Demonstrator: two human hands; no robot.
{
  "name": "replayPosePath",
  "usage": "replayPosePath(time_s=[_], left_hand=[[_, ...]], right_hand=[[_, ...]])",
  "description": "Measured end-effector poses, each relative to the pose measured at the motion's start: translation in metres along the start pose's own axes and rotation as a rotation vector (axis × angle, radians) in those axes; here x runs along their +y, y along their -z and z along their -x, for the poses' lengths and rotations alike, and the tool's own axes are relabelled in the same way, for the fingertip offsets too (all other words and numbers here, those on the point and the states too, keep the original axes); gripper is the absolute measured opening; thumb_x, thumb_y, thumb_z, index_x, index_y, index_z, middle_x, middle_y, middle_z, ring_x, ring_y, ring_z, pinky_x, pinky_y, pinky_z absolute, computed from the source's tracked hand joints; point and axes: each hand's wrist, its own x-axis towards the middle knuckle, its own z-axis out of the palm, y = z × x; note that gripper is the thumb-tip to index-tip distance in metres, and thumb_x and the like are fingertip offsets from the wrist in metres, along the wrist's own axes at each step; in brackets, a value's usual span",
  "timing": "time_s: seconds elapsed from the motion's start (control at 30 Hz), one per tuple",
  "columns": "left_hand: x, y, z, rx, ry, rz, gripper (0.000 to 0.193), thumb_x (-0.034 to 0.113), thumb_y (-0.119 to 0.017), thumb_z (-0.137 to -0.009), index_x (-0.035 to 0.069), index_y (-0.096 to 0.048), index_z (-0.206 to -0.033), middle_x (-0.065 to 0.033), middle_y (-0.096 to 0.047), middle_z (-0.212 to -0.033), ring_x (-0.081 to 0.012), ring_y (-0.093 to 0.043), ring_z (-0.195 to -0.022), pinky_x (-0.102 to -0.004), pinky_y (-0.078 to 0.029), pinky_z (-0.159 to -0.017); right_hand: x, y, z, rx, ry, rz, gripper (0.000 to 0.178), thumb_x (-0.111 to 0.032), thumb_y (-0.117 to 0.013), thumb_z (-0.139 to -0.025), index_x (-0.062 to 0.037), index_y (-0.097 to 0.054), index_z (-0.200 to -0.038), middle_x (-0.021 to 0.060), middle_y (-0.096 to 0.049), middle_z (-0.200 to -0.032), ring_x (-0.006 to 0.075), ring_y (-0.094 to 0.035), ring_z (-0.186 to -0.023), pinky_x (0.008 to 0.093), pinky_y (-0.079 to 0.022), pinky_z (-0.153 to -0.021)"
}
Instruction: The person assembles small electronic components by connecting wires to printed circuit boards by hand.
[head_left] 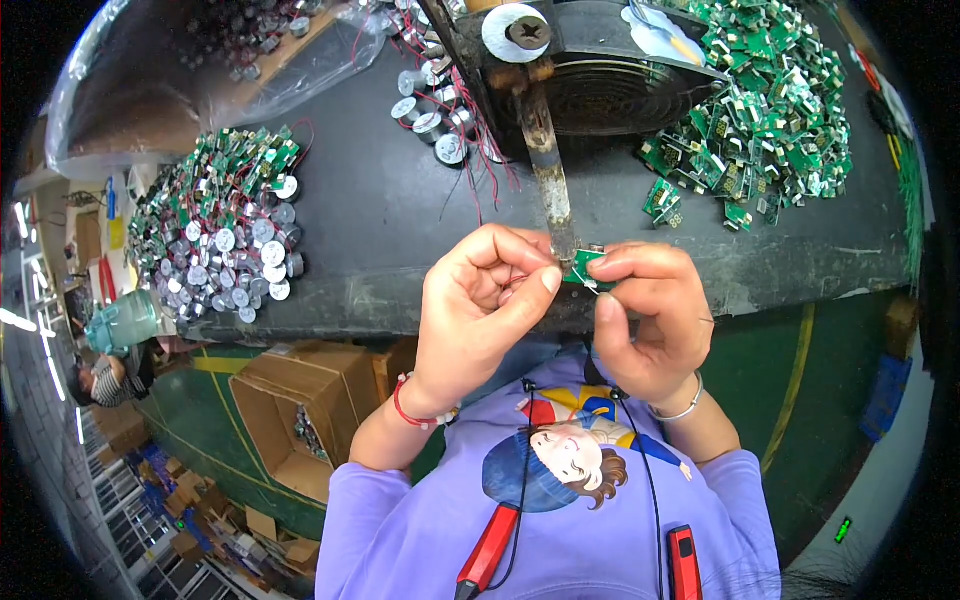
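Head view, left hand (485,312): thumb and forefinger narrowed to a pinch, with thin red wire (516,280) between the fingers; how firm the grip is I cannot tell.
Right hand (662,318): holds a small green circuit board (582,262) at its right end, forefinger on the board, thumb tip lower and apart from it.
Circuit board: between the two hands, near the table's front edge, at the lower end of an upright-looking metal bar (552,190); whether they touch is unclear. White strands (588,284) show at its lower side.
Black worktable (365,190): under the hands and the piles.
Left pile: green boards (215,165) with silver round cylinders (240,262) at its near side, red wires among them.
Top centre: more silver cylinders (430,123) trailing red wires, beside the metal stand (478,70).
Right pile: loose green circuit boards (775,110).
Wrists: red cord bracelet (402,405) on the left, silver bangle (685,402) on the right.
Floor: green, with an open cardboard box (345,385) left of the person.
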Motion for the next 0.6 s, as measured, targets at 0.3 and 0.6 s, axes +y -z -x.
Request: replayPosePath(time_s=[0.3, 0.6], left_hand=[[-0.008, 0.002, 0.006, 0.016, -0.020, -0.040, 0.008, -0.005, -0.058, -0.086, -0.001, -0.055, -0.091, -0.0057, -0.055, -0.100, 0.0001, -0.048, -0.073, -0.0143, -0.037, -0.060], [-0.012, 0.005, 0.003, 0.012, -0.020, -0.055, 0.008, -0.005, -0.058, -0.086, 0.000, -0.054, -0.090, -0.0054, -0.055, -0.099, -0.0001, -0.048, -0.072, -0.0147, -0.036, -0.060]], right_hand=[[-0.001, 0.001, 0.003, -0.026, -0.012, 0.029, 0.014, 0.005, -0.065, -0.069, -0.0022, -0.053, -0.073, 0.0149, -0.063, -0.093, 0.0247, -0.062, -0.081, 0.0318, -0.052, -0.070], [0.000, 0.003, 0.009, -0.059, -0.077, -0.075, 0.008, -0.002, -0.055, -0.078, -0.0006, -0.048, -0.074, 0.0210, -0.062, -0.096, 0.0276, -0.061, -0.087, 0.0342, -0.051, -0.074]])
